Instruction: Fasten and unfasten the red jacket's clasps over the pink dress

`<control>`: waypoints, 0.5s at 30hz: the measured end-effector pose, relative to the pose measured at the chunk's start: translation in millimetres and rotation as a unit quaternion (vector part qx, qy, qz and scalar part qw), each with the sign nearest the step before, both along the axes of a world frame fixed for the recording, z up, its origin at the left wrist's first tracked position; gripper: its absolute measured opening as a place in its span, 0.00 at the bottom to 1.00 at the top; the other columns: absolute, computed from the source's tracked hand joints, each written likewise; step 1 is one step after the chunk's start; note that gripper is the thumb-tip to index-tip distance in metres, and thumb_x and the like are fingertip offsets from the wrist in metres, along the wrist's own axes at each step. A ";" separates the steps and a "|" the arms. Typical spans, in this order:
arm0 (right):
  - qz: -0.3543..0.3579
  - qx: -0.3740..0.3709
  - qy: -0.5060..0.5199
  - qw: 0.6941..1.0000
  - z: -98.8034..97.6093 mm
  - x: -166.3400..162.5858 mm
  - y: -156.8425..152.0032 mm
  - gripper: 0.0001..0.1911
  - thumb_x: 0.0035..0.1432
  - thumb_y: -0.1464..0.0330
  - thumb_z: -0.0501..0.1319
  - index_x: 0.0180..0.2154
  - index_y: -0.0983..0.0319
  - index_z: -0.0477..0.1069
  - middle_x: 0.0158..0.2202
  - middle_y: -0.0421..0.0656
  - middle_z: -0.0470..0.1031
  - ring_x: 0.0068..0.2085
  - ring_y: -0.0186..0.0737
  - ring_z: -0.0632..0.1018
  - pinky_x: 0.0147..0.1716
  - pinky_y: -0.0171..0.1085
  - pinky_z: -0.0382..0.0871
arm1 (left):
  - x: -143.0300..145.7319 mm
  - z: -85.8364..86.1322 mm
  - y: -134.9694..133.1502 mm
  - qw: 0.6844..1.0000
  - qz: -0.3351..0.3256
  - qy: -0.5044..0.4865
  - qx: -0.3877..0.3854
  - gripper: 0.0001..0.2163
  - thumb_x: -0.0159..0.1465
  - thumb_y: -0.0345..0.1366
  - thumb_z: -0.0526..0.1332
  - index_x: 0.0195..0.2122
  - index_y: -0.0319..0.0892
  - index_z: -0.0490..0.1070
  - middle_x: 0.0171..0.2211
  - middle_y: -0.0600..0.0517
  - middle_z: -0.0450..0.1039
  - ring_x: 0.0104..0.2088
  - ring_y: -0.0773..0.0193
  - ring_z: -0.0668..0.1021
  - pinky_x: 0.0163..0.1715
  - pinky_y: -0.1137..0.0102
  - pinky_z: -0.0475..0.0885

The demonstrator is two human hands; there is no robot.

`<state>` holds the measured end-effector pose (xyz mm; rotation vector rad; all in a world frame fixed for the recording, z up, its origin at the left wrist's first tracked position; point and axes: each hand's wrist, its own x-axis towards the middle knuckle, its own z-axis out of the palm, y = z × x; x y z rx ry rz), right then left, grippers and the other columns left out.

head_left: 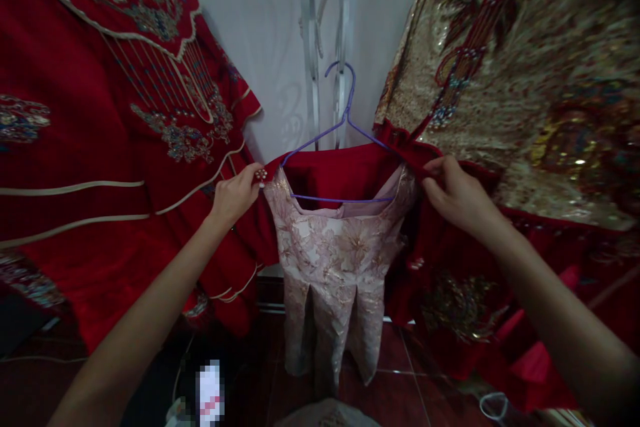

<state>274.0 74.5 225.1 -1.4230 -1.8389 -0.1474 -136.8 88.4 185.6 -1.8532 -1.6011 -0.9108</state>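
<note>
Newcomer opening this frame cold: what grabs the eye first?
Probably the pale pink floral dress on a purple hanger at center. Next, the red cloth behind it, pinched by the left hand and right hand on either side. Then the flanking garments: an embroidered red one on the picture's left, a gold sequinned one on its right.

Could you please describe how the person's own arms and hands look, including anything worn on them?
Both the left forearm and the right forearm are bare and slim, narrowing toward the wrists; no sleeve, watch or bracelet shows. The left hand and right hand wear no gloves. The fingernails are too small to judge.
</note>
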 end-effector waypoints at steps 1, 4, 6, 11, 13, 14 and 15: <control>0.008 -0.011 0.037 0.999 -7.6 -1.0 7.4 0.11 0.53 0.68 0.54 0.40 0.62 0.64 0.31 0.44 0.72 0.29 0.40 0.72 0.30 0.37 0.63 | 3.1 1.6 -2.1 1.000 -0.003 -0.007 -0.002 0.15 0.61 0.38 0.54 0.48 0.40 0.66 0.37 0.47 0.76 0.36 0.59 0.79 0.34 0.71 0.68; 0.051 -0.010 0.119 0.991 -24.7 -12.7 27.7 0.07 0.53 0.69 0.53 0.37 0.59 0.62 0.29 0.40 0.70 0.27 0.37 0.70 0.29 0.35 0.62 | 20.6 14.4 -5.6 0.999 -0.004 -0.048 -0.010 0.15 0.61 0.41 0.54 0.46 0.39 0.65 0.31 0.49 0.75 0.29 0.61 0.78 0.31 0.71 0.67; 0.097 -0.008 0.153 0.983 -29.7 -29.2 36.2 0.07 0.52 0.69 0.53 0.36 0.59 0.60 0.28 0.38 0.67 0.26 0.34 0.68 0.29 0.34 0.61 | 38.6 23.6 -8.1 0.997 0.011 -0.067 -0.033 0.13 0.62 0.40 0.53 0.44 0.39 0.65 0.27 0.49 0.73 0.26 0.61 0.76 0.29 0.70 0.66; 0.259 -0.045 0.205 0.943 -28.8 -89.9 24.5 0.05 0.52 0.70 0.51 0.34 0.59 0.58 0.26 0.35 0.58 0.26 0.32 0.62 0.29 0.32 0.58 | 105.3 20.8 -22.2 0.977 -0.100 -0.178 -0.057 0.08 0.63 0.36 0.52 0.42 0.41 0.63 0.24 0.53 0.68 0.22 0.65 0.72 0.26 0.72 0.62; 0.345 -0.085 0.224 0.908 -28.4 -107.5 10.2 0.03 0.53 0.70 0.50 0.33 0.59 0.57 0.27 0.35 0.59 0.27 0.32 0.62 0.30 0.32 0.59 | 132.7 11.4 -25.7 0.937 -0.240 -0.232 -0.105 0.06 0.64 0.36 0.51 0.40 0.42 0.62 0.24 0.55 0.66 0.22 0.68 0.70 0.25 0.74 0.62; 0.367 -0.105 0.244 0.892 -28.7 -112.2 3.4 0.02 0.54 0.69 0.50 0.33 0.59 0.57 0.27 0.35 0.59 0.28 0.32 0.62 0.30 0.32 0.59 | 143.5 6.8 -25.7 0.910 -0.295 -0.267 -0.121 0.05 0.64 0.35 0.50 0.39 0.42 0.62 0.26 0.55 0.66 0.23 0.70 0.70 0.26 0.75 0.62; 0.383 -0.134 0.258 0.877 -29.3 -114.1 -2.4 0.02 0.55 0.68 0.50 0.33 0.59 0.57 0.27 0.35 0.60 0.28 0.31 0.62 0.29 0.32 0.59 | 151.8 2.7 -24.5 0.885 -0.337 -0.291 -0.136 0.05 0.64 0.35 0.49 0.37 0.42 0.62 0.26 0.56 0.66 0.24 0.71 0.70 0.26 0.76 0.62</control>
